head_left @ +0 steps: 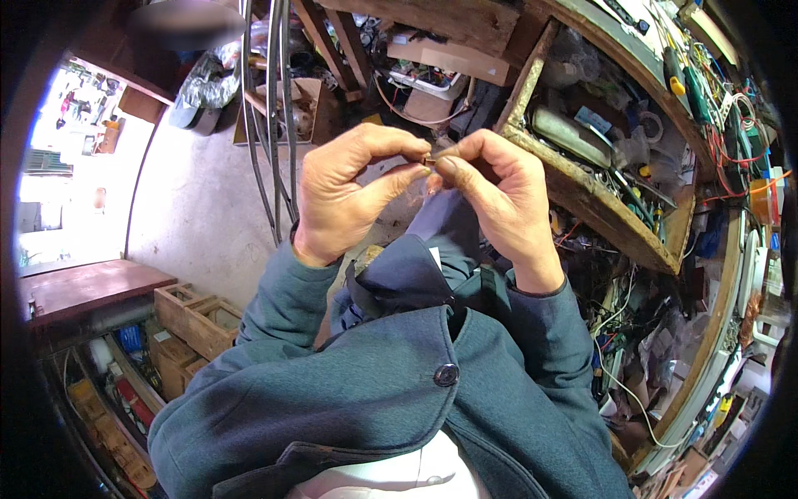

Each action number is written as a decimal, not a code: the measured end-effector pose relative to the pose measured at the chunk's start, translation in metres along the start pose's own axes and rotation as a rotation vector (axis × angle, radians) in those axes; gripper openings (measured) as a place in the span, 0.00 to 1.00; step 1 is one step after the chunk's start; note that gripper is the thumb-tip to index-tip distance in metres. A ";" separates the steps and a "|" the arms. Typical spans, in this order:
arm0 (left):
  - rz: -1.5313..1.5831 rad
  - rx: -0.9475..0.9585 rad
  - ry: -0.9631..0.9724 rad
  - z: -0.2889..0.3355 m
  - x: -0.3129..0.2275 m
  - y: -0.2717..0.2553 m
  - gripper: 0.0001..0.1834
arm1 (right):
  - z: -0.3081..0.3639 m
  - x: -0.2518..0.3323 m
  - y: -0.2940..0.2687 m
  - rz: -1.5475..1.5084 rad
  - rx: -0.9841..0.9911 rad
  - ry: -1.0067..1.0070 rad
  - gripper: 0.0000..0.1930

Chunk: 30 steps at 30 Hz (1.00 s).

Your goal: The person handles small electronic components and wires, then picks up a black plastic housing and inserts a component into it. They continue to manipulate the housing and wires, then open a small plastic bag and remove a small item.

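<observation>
Both hands meet at chest height, above my lap. Thumb and forefinger of my left hand pinch one end of a tiny dark, brownish piece. On its other side, my right hand grips it the same way, between thumb and forefinger. Fingertips cover most of the piece, and it is too small to tell its kind. Just under the fingertips, something thin and reddish shows, too blurred to name.
An open wooden drawer full of tools and parts juts out at the right. Beyond it, a cluttered bench top holds screwdrivers and wires. Dark cables hang at the left front. Wooden boxes stand at the left.
</observation>
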<state>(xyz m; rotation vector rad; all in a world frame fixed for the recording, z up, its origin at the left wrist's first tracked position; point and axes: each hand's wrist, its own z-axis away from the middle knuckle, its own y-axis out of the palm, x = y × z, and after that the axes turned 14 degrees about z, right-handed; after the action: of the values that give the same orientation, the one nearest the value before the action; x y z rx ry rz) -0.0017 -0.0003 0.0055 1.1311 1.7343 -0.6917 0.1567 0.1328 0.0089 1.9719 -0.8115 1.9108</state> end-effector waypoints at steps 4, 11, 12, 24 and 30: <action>0.042 -0.065 0.047 -0.001 0.004 0.007 0.13 | 0.002 -0.002 -0.001 0.091 -0.034 0.000 0.06; 0.003 -0.058 0.046 -0.001 0.004 0.006 0.14 | 0.004 -0.004 -0.008 0.135 -0.057 0.026 0.08; 0.013 -0.064 0.040 0.000 0.005 0.007 0.14 | 0.004 -0.005 -0.008 0.163 -0.058 0.011 0.07; 0.005 -0.093 0.029 -0.001 0.006 0.001 0.15 | 0.005 -0.004 -0.025 0.189 -0.211 0.022 0.05; 0.049 -0.100 0.021 -0.003 0.005 0.003 0.15 | 0.004 0.000 -0.022 0.090 -0.123 0.059 0.07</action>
<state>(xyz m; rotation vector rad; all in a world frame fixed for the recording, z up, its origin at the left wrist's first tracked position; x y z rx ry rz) -0.0010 0.0051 0.0023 1.1110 1.7336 -0.5588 0.1727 0.1486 0.0128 1.8282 -0.9912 1.9091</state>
